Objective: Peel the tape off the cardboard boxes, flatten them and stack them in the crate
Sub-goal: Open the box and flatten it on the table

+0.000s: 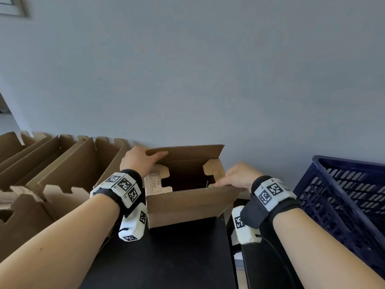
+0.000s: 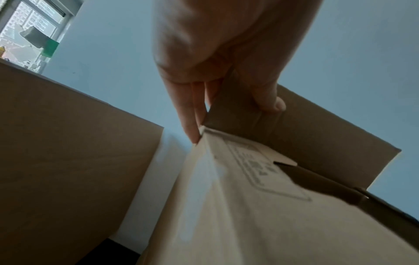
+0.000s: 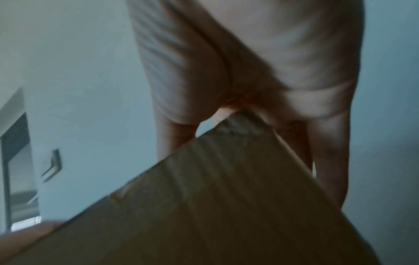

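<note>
Both forearms bare. Black wrist straps (image 1: 268, 207), lower centre of frame, carry white blocks (image 1: 125, 184) with black-and-white square markers; black cable (image 1: 277, 253) trails lower right.

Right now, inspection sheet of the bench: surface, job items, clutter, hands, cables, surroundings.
Surface: black tabletop, bare where it shows in front of the box.
Job's things: open cardboard box upright on the table, flaps up, no tape seen; blue crate at right, inside hidden.
Clutter: row of opened cardboard boxes at left along the wall.
Grips: left hand grips the far-left corner flap, thumb inside; right hand grips the near-right top edge.
Cables: black cable runs from the right wrist camera.
Surroundings: plain grey wall; window in the left wrist view.
</note>
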The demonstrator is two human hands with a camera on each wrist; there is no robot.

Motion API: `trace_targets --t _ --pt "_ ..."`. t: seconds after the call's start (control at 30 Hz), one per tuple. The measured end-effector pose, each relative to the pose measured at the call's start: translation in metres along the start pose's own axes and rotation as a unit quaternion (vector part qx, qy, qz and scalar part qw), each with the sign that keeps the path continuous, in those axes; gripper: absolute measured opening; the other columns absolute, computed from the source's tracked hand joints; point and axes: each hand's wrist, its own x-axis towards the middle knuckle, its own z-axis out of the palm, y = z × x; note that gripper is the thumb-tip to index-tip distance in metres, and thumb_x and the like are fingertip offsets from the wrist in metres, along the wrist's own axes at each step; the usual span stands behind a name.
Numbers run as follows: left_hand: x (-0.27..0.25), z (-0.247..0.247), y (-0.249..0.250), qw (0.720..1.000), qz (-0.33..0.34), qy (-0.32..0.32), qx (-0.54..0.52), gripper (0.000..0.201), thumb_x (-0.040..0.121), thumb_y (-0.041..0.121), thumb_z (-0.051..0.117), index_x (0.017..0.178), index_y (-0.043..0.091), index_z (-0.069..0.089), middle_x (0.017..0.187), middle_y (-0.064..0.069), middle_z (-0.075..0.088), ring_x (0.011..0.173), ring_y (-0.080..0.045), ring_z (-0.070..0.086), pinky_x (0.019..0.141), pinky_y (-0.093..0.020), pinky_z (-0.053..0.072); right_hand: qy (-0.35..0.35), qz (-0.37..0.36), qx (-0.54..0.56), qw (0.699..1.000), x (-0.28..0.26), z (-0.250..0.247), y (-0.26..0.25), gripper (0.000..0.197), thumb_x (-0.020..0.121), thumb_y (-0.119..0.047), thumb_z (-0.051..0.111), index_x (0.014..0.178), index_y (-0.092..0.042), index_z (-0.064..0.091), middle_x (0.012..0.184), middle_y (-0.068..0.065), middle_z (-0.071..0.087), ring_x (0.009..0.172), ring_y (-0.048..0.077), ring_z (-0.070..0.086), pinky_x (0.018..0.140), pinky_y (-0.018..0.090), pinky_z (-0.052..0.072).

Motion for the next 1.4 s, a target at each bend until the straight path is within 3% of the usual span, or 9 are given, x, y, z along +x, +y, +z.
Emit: trace_targets --t 0.2,0.27,0.43,0.63,0.83,1.0,1.13,1.27,1.4 --pt "-0.015 0.004 0.009 1.000 0.018 0.009 -0.007 0.054 0.074 0.066 0.062 0.082 0.012 0.063 0.071 -0.002 0.062 0.067 -0.020 0.059 0.062 -0.029 0.047 0.009 -0.026 -0.108 0.994 -0.014 0.010 -0.002 0.026 0.082 -0.028 0.068 0.089 -0.003 0.067 0.094 0.016 0.062 0.089 0.022 0.057 0.073 0.027 0.045" --pt "-0.021 0.004 0.012 1.000 0.024 0.010 -0.009 0.054 0.075 0.064 0.063 0.089 0.011 0.064 0.069 0.000 0.059 0.068 -0.020 0.057 0.064 -0.029 0.044 0.065 -0.009 -0.092 0.994 -0.010 0.015 0.001 0.038 0.075 -0.037 0.074 0.096 -0.008 0.060 0.093 0.014 0.058 0.089 0.022 0.057 0.072 0.030 0.045" --pt "-0.032 0.003 0.016 0.999 0.031 -0.001 -0.018 0.065 0.074 0.062 0.066 0.105 0.004 0.064 0.073 -0.001 0.057 0.073 -0.021 0.055 0.066 -0.029 0.042 0.090 0.054 -0.094 0.990 0.001 0.023 0.008 0.098 0.071 -0.059 0.071 0.144 -0.010 0.028 0.137 0.008 0.049 0.122 0.027 0.051 0.091 0.033 0.045" --pt "-0.033 0.003 0.018 0.997 0.046 -0.030 -0.047 0.065 0.073 0.059 0.069 0.106 0.003 0.065 0.098 -0.014 0.069 0.089 -0.027 0.064 0.066 -0.028 0.043 0.074 0.079 -0.104 0.989 0.001 0.029 0.006 0.047 0.079 -0.043 0.065 0.113 -0.011 0.057 0.095 0.004 0.060 0.090 0.022 0.059 0.068 0.027 0.044" --pt "-0.020 0.005 -0.001 0.994 0.036 -0.084 -0.063 0.061 0.073 0.040 0.078 0.123 0.013 0.055 0.115 -0.004 0.061 0.110 -0.024 0.056 0.090 -0.032 0.046 0.101 0.099 0.046 0.989 -0.007 0.024 0.001 0.018 0.086 -0.008 0.047 0.068 -0.008 0.047 0.071 0.008 0.049 0.070 0.024 0.052 0.056 0.025 0.039" --pt "-0.015 0.008 -0.008 0.993 0.010 -0.104 -0.057 0.118 0.061 0.035 0.087 0.149 0.020 0.009 0.136 -0.015 0.046 0.122 -0.032 0.048 0.097 -0.039 0.043 0.132 0.115 0.133 0.976 -0.014 0.028 -0.001 0.011 0.080 -0.003 0.048 0.069 -0.006 0.046 0.068 0.010 0.048 0.073 0.028 0.055 0.073 0.039 0.051" --pt "-0.015 0.013 -0.018 0.993 0.013 -0.117 0.010 0.126 0.061 0.035 0.086 0.149 0.025 -0.004 0.131 -0.015 0.049 0.113 -0.034 0.055 0.093 -0.040 0.046 0.138 0.137 0.163 0.967 -0.023 0.028 -0.007 0.005 0.078 -0.005 0.049 0.082 -0.006 0.048 0.073 0.009 0.048 0.084 0.032 0.058 0.087 0.050 0.054" --pt "-0.014 0.012 -0.022 0.994 0.028 -0.089 0.058 0.123 0.064 0.034 0.083 0.148 0.027 -0.007 0.124 -0.016 0.049 0.106 -0.036 0.057 0.085 -0.042 0.047 0.138 0.146 0.165 0.966 -0.032 0.029 -0.012 0.017 0.079 -0.006 0.051 0.096 -0.004 0.048 0.079 0.008 0.048 0.091 0.032 0.057 0.087 0.045 0.053" --pt "-0.016 0.011 -0.020 0.994 0.022 -0.072 0.078 0.125 0.065 0.044 0.080 0.148 0.030 -0.012 0.128 -0.013 0.046 0.106 -0.034 0.058 0.078 -0.038 0.044 0.138 0.147 0.181 0.963 -0.038 0.029 -0.010 0.009 0.082 -0.005 0.051 0.088 -0.009 0.044 0.076 0.003 0.042 0.075 0.022 0.047 0.063 0.030 0.039"
